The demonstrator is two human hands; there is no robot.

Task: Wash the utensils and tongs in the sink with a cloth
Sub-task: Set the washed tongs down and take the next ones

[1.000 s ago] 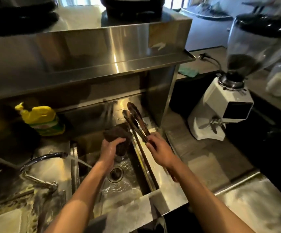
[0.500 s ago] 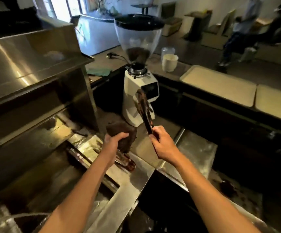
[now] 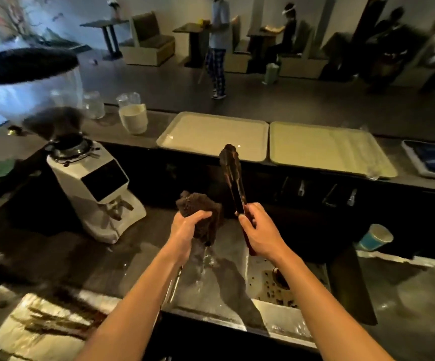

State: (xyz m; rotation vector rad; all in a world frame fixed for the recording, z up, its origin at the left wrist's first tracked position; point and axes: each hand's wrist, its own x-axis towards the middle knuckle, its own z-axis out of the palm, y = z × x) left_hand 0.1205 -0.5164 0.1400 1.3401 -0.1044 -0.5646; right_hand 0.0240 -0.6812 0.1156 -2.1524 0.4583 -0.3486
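My right hand grips the handle end of a pair of dark metal tongs, which stand nearly upright with their scalloped tips closed and pointing away from me. My left hand is closed around a crumpled dark brown cloth just left of the tongs, close to them but apart. A thin metal utensil handle shows below my left wrist. Both hands hover over a wet steel drainboard with a perforated drain grate on its right side.
A white coffee grinder stands on the counter to the left. Two pale trays lie on the raised counter behind, with a white pitcher and a glass jar left of them. A blue paper cup sits at right. People move in the seating area beyond.
My view has swung right, away from the sink basin and faucet, to the drainboard and counter. Both hands carried the tongs and cloth along; the tongs are now more upright.
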